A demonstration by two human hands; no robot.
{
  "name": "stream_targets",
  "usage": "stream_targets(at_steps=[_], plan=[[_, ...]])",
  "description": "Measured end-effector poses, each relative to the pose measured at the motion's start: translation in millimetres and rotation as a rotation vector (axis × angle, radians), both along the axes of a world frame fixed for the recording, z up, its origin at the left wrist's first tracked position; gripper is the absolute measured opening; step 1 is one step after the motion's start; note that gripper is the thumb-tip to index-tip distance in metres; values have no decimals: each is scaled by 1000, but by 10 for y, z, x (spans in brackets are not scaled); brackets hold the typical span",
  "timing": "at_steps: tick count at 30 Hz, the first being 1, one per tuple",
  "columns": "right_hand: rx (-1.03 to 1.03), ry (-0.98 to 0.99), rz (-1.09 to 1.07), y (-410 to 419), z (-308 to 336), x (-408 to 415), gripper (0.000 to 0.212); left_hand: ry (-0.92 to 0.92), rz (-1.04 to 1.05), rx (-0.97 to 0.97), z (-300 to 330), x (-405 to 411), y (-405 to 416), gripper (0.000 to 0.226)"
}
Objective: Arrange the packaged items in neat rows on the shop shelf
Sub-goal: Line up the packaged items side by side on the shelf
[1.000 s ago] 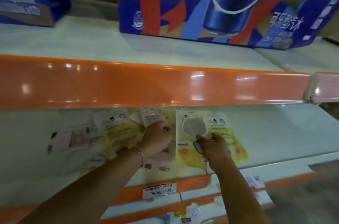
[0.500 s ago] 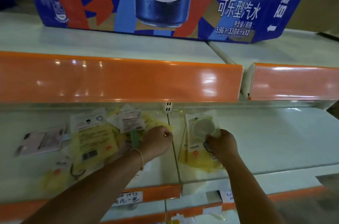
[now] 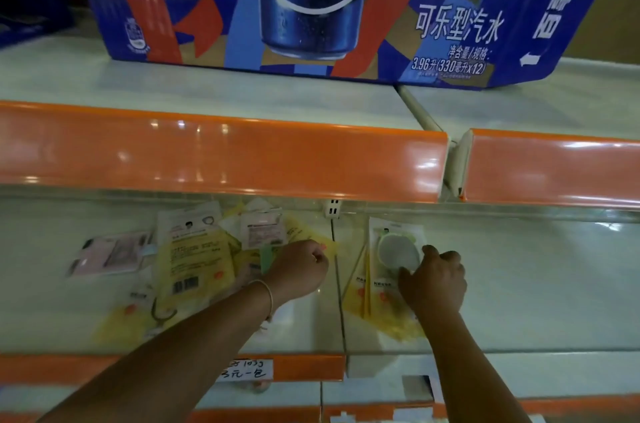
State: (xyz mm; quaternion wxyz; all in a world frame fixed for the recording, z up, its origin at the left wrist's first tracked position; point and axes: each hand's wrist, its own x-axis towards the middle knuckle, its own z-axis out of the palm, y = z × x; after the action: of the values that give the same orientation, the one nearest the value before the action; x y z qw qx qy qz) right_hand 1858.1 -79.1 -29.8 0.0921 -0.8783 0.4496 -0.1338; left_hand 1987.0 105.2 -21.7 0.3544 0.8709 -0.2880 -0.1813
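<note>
Flat yellow and white packets lie on the pale middle shelf (image 3: 540,284). A loose, overlapping heap of packets (image 3: 194,259) covers the left section, with a pink packet (image 3: 110,254) at its left end. My left hand (image 3: 299,266) reaches into the heap's right edge, its fingers curled round a packet with a green strip (image 3: 266,258). In the right section lies a small stack of yellow packets (image 3: 363,294) topped by one with a round white window (image 3: 394,251). My right hand (image 3: 434,280) holds that stack at its right edge.
An orange rail (image 3: 221,159) fronts the shelf above, where a large blue cola carton (image 3: 311,6) stands. A handwritten price tag (image 3: 244,369) sits on the lower orange rail. A white bracket (image 3: 333,211) marks the seam between the shelf sections.
The view has swung right. My right hand has carried the windowed packet stack rightward, over the shelf seam, into the right section. My left hand stays curled in the heap.
</note>
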Motion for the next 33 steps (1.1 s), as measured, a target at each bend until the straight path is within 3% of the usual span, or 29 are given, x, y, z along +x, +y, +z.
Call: stream_targets(at_steps=[9,14,19,24,28,31,33], plan=[[232,-226,362,740,31,544,33,56,267,-68,29,80,414,23],[359,-195,549,1235,-31,765,29,46,365,-114,81,145,699,20],[410,-140,535,1488,-49,897,31,87,398,-208,131,177,853,18],[446,-65,505,1585,-46,969,35,334,465,-376,177,209,981,15],[507,-78,482,1600,-14,1002,13,479,502,-440,189,289,1072,13],[548,-106,458,1557,6,1001,49,492,496,-402,198,359,1144,16],[597,-114,402,1516,16,1001,43,508,476,-377,207,392,1185,17]])
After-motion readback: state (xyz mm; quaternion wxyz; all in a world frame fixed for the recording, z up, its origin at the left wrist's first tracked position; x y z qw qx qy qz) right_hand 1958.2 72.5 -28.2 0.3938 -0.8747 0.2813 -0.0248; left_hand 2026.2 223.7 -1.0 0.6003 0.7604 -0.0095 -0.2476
